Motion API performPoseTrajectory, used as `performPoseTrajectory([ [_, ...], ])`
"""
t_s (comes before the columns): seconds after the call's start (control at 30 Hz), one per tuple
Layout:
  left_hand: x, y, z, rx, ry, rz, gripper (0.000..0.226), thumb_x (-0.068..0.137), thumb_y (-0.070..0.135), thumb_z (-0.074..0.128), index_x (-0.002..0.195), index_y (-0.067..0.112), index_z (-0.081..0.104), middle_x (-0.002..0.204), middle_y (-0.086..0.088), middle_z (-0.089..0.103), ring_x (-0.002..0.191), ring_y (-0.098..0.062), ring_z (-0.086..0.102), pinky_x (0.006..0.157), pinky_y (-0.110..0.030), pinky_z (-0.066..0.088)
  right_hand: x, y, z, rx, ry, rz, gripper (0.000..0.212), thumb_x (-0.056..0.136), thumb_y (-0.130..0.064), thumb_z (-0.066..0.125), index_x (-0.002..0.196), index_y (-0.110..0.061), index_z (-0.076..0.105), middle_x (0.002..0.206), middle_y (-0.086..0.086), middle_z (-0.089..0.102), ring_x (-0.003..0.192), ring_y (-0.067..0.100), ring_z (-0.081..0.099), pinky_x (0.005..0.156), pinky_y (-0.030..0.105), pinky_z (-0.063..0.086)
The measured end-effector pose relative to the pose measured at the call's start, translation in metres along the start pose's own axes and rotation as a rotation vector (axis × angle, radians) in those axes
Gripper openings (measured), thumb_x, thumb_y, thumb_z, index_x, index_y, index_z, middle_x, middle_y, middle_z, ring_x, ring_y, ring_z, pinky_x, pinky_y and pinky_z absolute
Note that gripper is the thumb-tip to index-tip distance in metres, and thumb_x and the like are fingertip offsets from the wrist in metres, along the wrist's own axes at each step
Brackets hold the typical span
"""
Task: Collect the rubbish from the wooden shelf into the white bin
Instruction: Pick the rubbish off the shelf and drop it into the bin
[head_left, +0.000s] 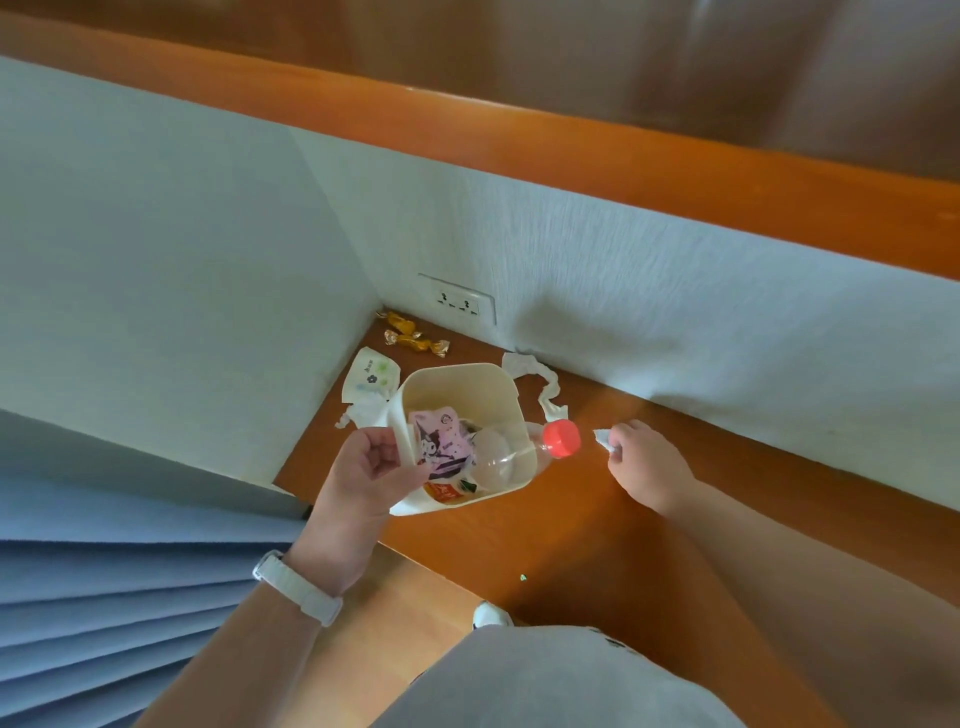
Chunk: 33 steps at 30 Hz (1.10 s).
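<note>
- Grey trousers (545, 680) fill the bottom edge, with a white shoe (491, 616) peeking out on the floor just beyond.
- Left wrist wears a white watch (297, 587), and the left hand (369, 467) is clamped on the near rim of the white bin (498, 384), holding it tilted over the wooden shelf (582, 509).
- Inside the bin: a pink cartoon packet (439, 441), an orange-labelled wrapper (441, 491) beneath it, and a clear plastic bottle (498, 460) whose red cap (562, 438) pokes out over the rim on the right.
- Right hand (647, 462) is out on the shelf to the right of the bin, fingertips pinched on a small scrap of white tissue (602, 436).
- Further back, a twisted strip of white tissue (540, 382) lies along the wall, just beyond the bin.
- Left of the bin lies a white flower-printed wrapper (371, 382), partly behind it.
- Deep in the corner sit gold sweet wrappers (415, 340), below a white wall socket (457, 304).
</note>
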<state>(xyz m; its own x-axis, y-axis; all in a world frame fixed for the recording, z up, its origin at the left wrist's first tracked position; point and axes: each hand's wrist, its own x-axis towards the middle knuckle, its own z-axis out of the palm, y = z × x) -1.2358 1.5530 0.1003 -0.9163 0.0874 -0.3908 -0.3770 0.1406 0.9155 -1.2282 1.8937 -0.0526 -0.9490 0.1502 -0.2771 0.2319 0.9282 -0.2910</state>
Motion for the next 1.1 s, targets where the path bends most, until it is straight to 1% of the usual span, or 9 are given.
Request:
performPoseTrajectory([
  [0.17,0.007,-0.004,0.004,-0.009,-0.033,0.003,0.034,0.083,0.003,0.076,0.111,0.015,0.06,0.093,0.002,0.073,0.095,-0.013,0.072,0.07,-0.019,0.057,-0.002,-0.003,-0.007,0.077,-0.08,0.045,0.008,0.093,-0.016,0.057,0.099,-0.015,0.062,0.087,0.0,0.063,0.073,0.014,0.06,0.067,0.03,0.054],
  [0.3,0.007,-0.006,0.007,-0.017,-0.052,0.009,0.039,0.077,0.011,0.08,0.11,0.015,0.06,0.091,0.004,0.073,0.094,-0.013,0.072,0.071,-0.02,0.057,0.002,-0.024,-0.047,0.361,-0.035,0.064,0.006,0.089,-0.016,0.062,0.092,-0.021,0.064,0.082,-0.004,0.065,0.067,0.01,0.063,0.058,0.023,0.047],
  [0.47,0.002,-0.012,0.004,-0.021,-0.086,-0.004,0.036,0.082,0.005,0.078,0.112,0.016,0.059,0.094,0.004,0.073,0.099,-0.014,0.071,0.071,-0.022,0.058,-0.007,-0.064,-0.121,0.679,0.002,-0.016,0.007,0.084,-0.019,0.064,0.081,-0.025,0.067,0.073,0.0,0.067,0.058,0.014,0.06,0.05,0.028,0.048],
  [0.6,-0.008,-0.011,0.004,-0.05,-0.108,-0.005,0.047,0.071,0.02,0.082,0.112,0.014,0.059,0.096,0.002,0.073,0.1,-0.017,0.071,0.074,-0.024,0.058,-0.021,-0.096,-0.153,0.671,-0.109,-0.191,0.009,0.083,-0.022,0.066,0.078,-0.03,0.068,0.065,-0.012,0.063,0.054,0.003,0.052,0.051,0.023,0.042],
  [0.7,-0.017,-0.012,0.001,-0.06,-0.104,-0.006,0.062,0.058,0.033,0.084,0.112,0.015,0.058,0.095,0.003,0.073,0.099,-0.017,0.071,0.077,-0.028,0.059,-0.027,-0.119,-0.156,0.566,-0.19,-0.293,0.01,0.084,-0.021,0.067,0.081,-0.031,0.068,0.074,-0.011,0.067,0.058,-0.002,0.056,0.057,0.02,0.046],
  [0.83,-0.026,-0.018,-0.006,-0.042,-0.09,-0.015,0.055,0.064,0.028,0.082,0.113,0.016,0.059,0.101,-0.002,0.073,0.103,-0.023,0.071,0.089,-0.04,0.059,-0.031,-0.144,-0.147,0.403,-0.205,-0.421,0.014,0.086,-0.021,0.069,0.084,-0.035,0.066,0.084,-0.015,0.065,0.073,0.0,0.061,0.069,0.027,0.053],
  [0.93,-0.032,-0.021,-0.01,-0.052,-0.077,-0.006,0.059,0.061,0.032,0.083,0.113,0.015,0.059,0.099,0.0,0.074,0.101,-0.021,0.071,0.088,-0.039,0.059,-0.031,-0.156,-0.141,0.316,-0.156,-0.492,0.011,0.088,-0.025,0.068,0.086,-0.035,0.065,0.089,-0.017,0.065,0.081,0.002,0.06,0.079,0.035,0.055],
  [1.0,-0.036,-0.022,-0.012,-0.078,-0.075,-0.002,0.064,0.057,0.035,0.083,0.112,0.014,0.059,0.098,0.0,0.074,0.099,-0.021,0.072,0.086,-0.037,0.059,-0.03,-0.161,-0.137,0.333,-0.141,-0.51,0.007,0.089,-0.028,0.068,0.09,-0.035,0.066,0.088,-0.018,0.065,0.081,0.002,0.062,0.078,0.034,0.056],
  [1.1,-0.037,-0.026,-0.015,-0.116,-0.056,-0.002,0.055,0.064,0.025,0.081,0.112,0.01,0.059,0.098,-0.003,0.075,0.097,-0.024,0.073,0.081,-0.035,0.059,-0.024,-0.16,-0.134,0.441,-0.117,-0.471,0.005,0.09,-0.031,0.065,0.093,-0.035,0.067,0.091,-0.017,0.066,0.079,0.0,0.062,0.072,0.028,0.054],
])
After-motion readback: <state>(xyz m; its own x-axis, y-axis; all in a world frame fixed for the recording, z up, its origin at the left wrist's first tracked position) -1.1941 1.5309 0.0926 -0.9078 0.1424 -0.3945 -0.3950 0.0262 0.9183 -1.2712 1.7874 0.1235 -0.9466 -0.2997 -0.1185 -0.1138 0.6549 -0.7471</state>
